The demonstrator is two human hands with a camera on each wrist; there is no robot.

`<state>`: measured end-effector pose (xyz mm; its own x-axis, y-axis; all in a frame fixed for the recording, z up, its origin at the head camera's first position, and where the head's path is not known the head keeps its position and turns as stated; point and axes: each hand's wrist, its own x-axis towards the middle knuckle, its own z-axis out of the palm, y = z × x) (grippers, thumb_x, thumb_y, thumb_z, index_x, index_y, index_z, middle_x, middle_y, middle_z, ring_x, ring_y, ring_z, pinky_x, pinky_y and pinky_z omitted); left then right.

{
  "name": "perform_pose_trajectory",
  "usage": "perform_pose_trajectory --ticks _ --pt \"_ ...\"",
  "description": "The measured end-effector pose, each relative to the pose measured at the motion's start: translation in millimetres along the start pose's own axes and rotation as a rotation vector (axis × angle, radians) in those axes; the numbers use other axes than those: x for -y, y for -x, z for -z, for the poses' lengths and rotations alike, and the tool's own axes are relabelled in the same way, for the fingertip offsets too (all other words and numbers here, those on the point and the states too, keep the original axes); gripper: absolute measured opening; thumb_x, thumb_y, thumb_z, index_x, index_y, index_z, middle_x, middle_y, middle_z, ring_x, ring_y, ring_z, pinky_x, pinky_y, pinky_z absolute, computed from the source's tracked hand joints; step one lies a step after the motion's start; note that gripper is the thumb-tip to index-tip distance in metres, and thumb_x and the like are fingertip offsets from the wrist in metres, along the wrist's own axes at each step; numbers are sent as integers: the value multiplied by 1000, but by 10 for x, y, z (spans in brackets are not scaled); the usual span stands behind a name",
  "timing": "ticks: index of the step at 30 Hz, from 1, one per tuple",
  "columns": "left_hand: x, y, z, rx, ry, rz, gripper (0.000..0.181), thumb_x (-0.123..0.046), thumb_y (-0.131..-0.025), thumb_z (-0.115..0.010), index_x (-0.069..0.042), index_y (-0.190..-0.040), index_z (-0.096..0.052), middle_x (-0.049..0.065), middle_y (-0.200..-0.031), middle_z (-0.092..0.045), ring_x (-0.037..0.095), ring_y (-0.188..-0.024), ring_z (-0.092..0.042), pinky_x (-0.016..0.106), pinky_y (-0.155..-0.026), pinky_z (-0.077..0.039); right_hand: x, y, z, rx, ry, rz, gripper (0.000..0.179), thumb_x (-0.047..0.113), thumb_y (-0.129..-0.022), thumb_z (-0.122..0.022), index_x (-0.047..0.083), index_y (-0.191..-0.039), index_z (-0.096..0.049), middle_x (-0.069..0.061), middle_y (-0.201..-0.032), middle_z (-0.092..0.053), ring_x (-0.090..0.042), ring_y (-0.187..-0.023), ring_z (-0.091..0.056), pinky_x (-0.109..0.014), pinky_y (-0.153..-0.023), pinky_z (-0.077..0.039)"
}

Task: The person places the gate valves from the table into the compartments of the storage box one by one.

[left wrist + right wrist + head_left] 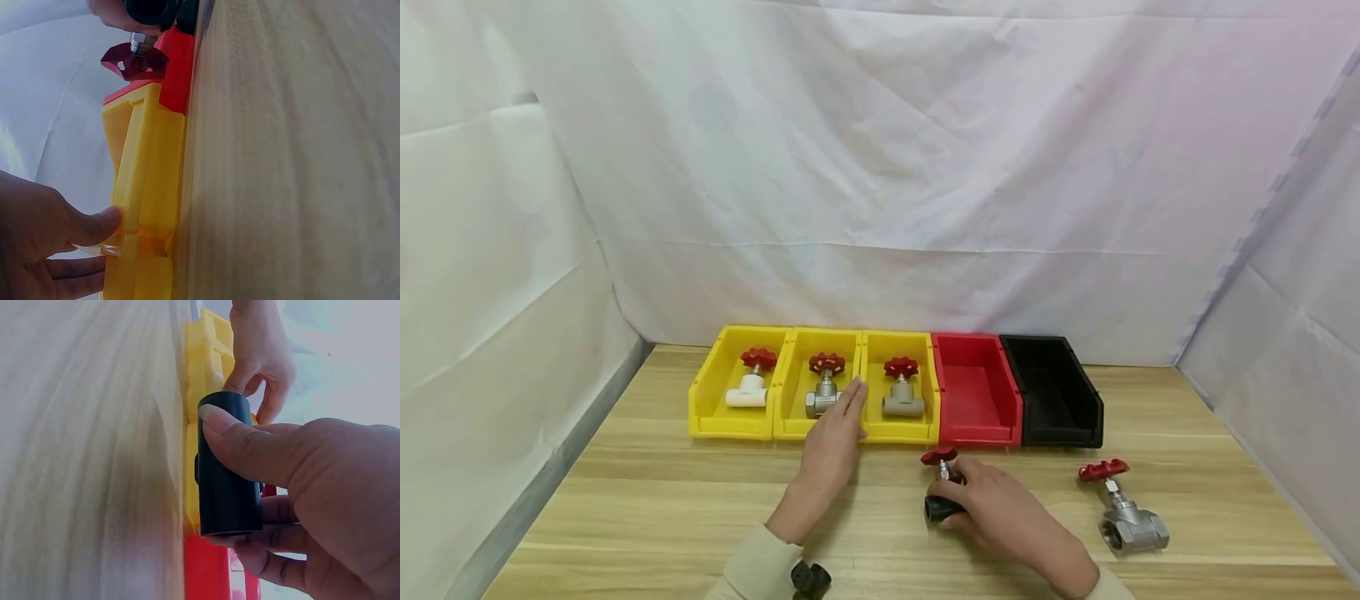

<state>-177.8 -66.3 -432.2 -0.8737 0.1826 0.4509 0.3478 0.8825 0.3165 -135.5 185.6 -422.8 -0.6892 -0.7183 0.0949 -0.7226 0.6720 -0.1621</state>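
Note:
My right hand (1007, 510) grips a black valve (228, 481) with a red handwheel (939, 455), just in front of the red bin (981, 435). Its thumb lies along the black tubular body in the right wrist view. My left hand (832, 446) reaches over the front of the yellow bins, fingers extended along the divider between the middle bin (797, 427) and the third bin (901, 432). In the left wrist view its thumb (100, 225) touches the yellow front edge. A metal valve (824, 392) in the middle bin is partly hidden by those fingers.
In the left yellow bin (730, 427) sits a white valve (748, 390); the third holds a grey valve (902, 400). A black bin (1063, 436) ends the row at right. On the wooden table (662, 517), a steel valve (1133, 529) lies right of my right hand. White cloth (880, 167) hangs behind.

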Motion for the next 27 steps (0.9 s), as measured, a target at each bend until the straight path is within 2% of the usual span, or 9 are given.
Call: perform_pose_trajectory --ticks 7,14,21,27 --pt "15 17 -17 -11 4 -12 65 7 -80 -72 -2 -139 -48 13 -145 -42 22 -81 -61 22 -51 -45 -22 4 62 -67 47 -29 41 35 -81 -75 30 -120 -64 -1 -108 -56 -13 -89 -52 -34 -74 -51" --pt "23 21 -17 -33 -1 -30 64 8 -79 -73 -1 -137 -49 14 -144 -44 20 -76 -60 21 -50 -43 -71 0 77 -141 92 -34 45 33 -79 -76 31 -122 -64 0 -103 -54 -13 -87 -52 -30 -71 -52" --pt "13 9 -15 -37 -13 -31 64 8 -79 -73 -1 -137 -49 14 -144 -44 20 -77 -60 20 -49 -42 -144 2 117 -234 99 5 43 29 -79 -78 27 -120 -65 -1 -100 -53 -12 -84 -51 -29 -69 -51" --pt "19 4 -26 -44 -9 -38 65 9 -78 -73 0 -137 -49 15 -144 -43 20 -76 -60 19 -49 -42 -199 -35 197 -244 120 -7 43 27 -79 -79 28 -119 -65 1 -96 -52 -11 -80 -48 -28 -69 -49"
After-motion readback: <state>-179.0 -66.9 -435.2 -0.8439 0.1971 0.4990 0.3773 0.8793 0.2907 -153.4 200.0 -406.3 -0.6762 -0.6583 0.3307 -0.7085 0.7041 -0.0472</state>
